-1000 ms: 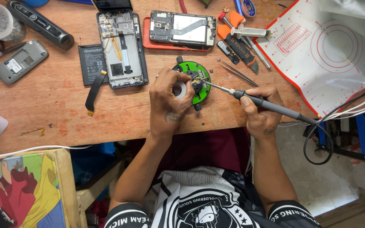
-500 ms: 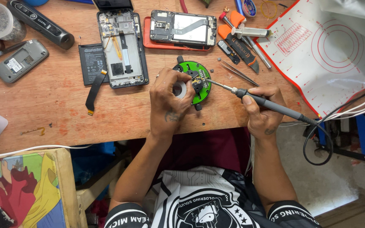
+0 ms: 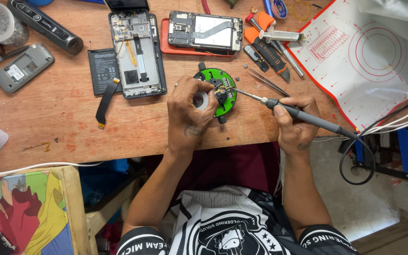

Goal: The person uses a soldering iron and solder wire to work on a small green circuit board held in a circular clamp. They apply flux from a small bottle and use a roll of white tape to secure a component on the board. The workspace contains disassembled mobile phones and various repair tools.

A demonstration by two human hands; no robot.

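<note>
One round green circuit board (image 3: 219, 89) under clenched left hand (image 3: 188, 113), soldering iron (image 3: 303, 115) gripped in right hand (image 3: 294, 127).

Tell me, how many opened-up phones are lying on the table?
2. One opened phone lies left of the green round board that the left hand touches; another lies above it on a red cover. Others may be hidden.

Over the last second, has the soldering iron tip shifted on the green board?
No. The soldering iron in the right hand keeps its tip at the same spot on the round green circuit board, same distance from the tweezers.
</note>
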